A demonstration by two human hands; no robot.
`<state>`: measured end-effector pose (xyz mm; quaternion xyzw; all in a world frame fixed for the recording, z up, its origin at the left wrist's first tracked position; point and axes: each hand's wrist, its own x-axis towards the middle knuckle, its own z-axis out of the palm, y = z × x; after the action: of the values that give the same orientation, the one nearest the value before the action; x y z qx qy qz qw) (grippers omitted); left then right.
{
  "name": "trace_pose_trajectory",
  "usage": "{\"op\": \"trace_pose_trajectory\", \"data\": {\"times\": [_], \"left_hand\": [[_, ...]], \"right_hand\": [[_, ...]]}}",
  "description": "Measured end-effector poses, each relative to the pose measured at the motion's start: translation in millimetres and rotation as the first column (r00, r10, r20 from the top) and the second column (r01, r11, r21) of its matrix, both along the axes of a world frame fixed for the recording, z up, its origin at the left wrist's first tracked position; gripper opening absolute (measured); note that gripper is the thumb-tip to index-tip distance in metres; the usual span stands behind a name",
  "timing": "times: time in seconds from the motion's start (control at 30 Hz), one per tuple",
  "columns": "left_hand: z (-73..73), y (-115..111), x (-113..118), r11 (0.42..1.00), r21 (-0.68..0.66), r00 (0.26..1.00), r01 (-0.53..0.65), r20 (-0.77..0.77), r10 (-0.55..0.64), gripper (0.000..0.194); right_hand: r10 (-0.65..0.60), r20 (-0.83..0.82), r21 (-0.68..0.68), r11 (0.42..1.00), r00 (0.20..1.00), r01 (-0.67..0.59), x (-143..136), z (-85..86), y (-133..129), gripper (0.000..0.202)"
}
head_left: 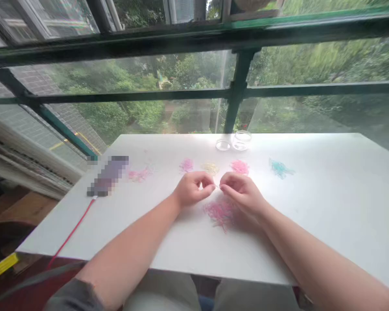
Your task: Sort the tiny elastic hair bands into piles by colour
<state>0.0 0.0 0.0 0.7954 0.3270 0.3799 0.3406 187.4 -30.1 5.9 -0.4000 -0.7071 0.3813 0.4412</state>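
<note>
My left hand (pixel 194 188) and my right hand (pixel 241 192) meet near the middle of the white table, each in a pinch. A thin, pale strand (pixel 217 186) runs between their fingertips; what it is I cannot make out. Just below the hands lies a loose pile of pink and purple strips (pixel 219 212). Behind them are a purple pile (pixel 186 165), a pale yellow pile (pixel 210 167) and a bright pink pile (pixel 240 166). Further right sits a teal pile (pixel 280 167), and a scattered pink pile (pixel 140 174) is on the left.
A clear jar (pixel 242 141) stands at the table's back edge beside a clear round lid (pixel 223 145). On the left lies a blurred-out phone-like object (pixel 108 176) with a red cable (pixel 71 233) running off the front edge. Green-framed windows rise behind the table (pixel 327 207).
</note>
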Motion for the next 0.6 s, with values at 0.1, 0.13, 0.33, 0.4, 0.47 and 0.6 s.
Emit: {"op": "trace_pose_trajectory", "data": {"times": [0.1, 0.13, 0.33, 0.4, 0.47, 0.6], "left_hand": [[0.5, 1.1, 1.3, 1.0, 0.011, 1.0, -0.007, 0.014, 0.006, 0.008], [0.8, 1.1, 1.6, 1.0, 0.013, 1.0, -0.007, 0.016, 0.007, 0.008], [2.2, -0.3, 1.4, 1.0, 0.011, 1.0, 0.0, 0.019, -0.001, 0.008], [2.1, -0.1, 1.1, 1.0, 0.013, 1.0, 0.002, 0.018, -0.002, 0.008], [1.8, 0.5, 0.8, 1.0, 0.016, 1.0, 0.001, 0.015, -0.002, 0.008], [1.7, 1.1, 0.8, 1.0, 0.009, 1.0, 0.003, 0.016, -0.003, 0.008]], "right_hand": [[0.047, -0.032, -0.017, 0.999, 0.998, -0.048, 2.3, 1.3, -2.5, 0.004], [0.062, -0.038, -0.024, 0.998, 0.997, -0.063, 2.8, 1.6, -3.2, 0.005], [0.061, -0.003, -0.045, 0.997, 0.998, -0.061, 0.6, 1.4, -4.4, 0.005], [0.019, 0.013, -0.037, 0.999, 1.0, -0.018, -0.4, 1.3, -3.4, 0.004], [-0.002, 0.02, -0.029, 1.0, 1.0, 0.003, -0.6, 1.2, -2.3, 0.006], [-0.016, 0.012, -0.024, 1.0, 1.0, 0.016, 1.0, -0.1, -1.1, 0.008]]}}
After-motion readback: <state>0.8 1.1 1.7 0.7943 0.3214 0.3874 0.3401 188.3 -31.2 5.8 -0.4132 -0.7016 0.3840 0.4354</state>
